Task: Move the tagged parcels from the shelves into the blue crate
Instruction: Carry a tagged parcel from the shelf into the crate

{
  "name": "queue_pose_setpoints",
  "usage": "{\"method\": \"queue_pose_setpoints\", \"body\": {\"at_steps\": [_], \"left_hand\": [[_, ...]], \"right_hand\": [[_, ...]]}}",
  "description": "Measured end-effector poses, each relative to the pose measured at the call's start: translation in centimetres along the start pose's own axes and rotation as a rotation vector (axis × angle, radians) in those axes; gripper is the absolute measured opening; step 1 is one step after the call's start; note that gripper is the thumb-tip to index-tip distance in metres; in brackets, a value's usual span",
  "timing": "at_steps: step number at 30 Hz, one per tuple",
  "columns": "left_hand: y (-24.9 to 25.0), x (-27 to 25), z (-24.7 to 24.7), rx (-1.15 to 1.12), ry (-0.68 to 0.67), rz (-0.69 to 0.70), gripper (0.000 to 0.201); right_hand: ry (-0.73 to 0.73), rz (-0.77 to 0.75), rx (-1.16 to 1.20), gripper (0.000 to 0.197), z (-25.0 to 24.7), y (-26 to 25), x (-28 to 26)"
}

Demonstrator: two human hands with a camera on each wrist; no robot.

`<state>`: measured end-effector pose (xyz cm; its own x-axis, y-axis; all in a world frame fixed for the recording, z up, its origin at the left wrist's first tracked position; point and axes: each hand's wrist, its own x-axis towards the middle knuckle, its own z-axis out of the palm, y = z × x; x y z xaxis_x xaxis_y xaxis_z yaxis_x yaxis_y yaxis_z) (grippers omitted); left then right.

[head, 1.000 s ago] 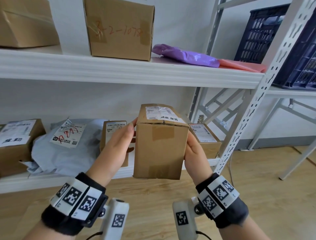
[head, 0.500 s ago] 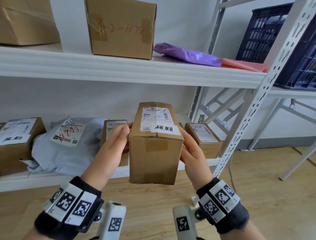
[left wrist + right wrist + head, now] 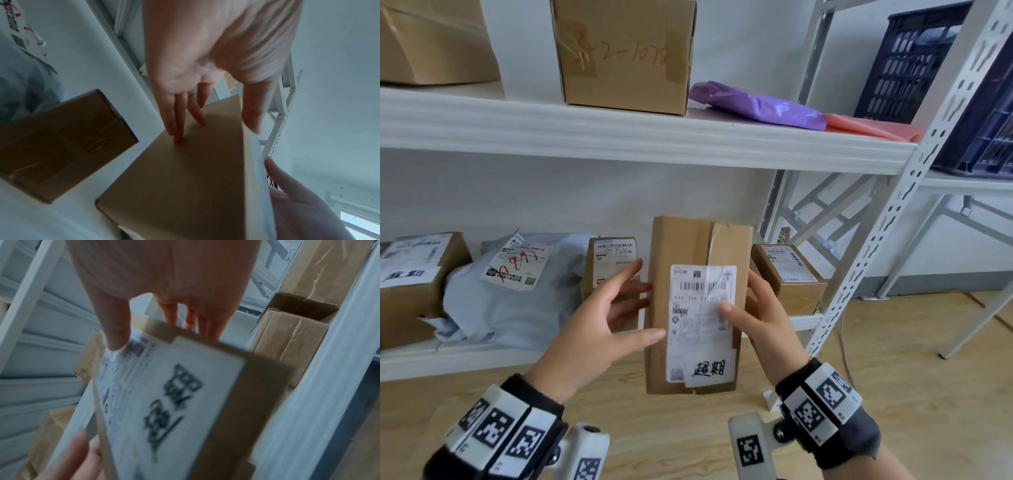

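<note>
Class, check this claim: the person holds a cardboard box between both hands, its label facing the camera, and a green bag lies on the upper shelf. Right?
One detail is wrong: the bag on the upper shelf is purple, not green, as the head view shows. The left hand and right hand do hold the cardboard box, label facing the camera.

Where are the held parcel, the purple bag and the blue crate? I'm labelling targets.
held parcel (image 3: 690, 246): head view, bare cardboard top.
purple bag (image 3: 756, 104): head view, middle.
blue crate (image 3: 914, 61): head view, slotted wall.
</note>
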<state>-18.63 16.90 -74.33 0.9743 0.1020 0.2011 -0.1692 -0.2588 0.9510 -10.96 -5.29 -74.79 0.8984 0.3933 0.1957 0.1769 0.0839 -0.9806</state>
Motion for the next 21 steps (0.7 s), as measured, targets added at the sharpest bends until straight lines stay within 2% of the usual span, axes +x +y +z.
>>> {"method": "queue_pose_setpoints", "body": {"at_steps": [1, 4, 15, 21], "left_hand": [[-0.3, -0.1, 0.1, 0.010, -0.012, 0.009, 0.099], [-1.2, -0.3, 0.5, 0.067, -0.011, 0.056, 0.084], [-3.3, -0.6, 0.5, -0.069, 0.054, 0.078, 0.086], [-3.0, -0.6, 0.9, -0.062, 0.072, 0.079, 0.083]], "right_hand": [[-0.002, 0.005, -0.022, 0.065, 0.0, 0.2, -0.1], [-0.027, 0.012, -0.043, 0.081, 0.3, 0.9, -0.3], [-0.012, -0.072, -0.099, 0.075, 1.3, 2.1, -1.2], [-0.002, -0.090, -0.101, 0.074, 1.3, 2.1, -1.4]]}}
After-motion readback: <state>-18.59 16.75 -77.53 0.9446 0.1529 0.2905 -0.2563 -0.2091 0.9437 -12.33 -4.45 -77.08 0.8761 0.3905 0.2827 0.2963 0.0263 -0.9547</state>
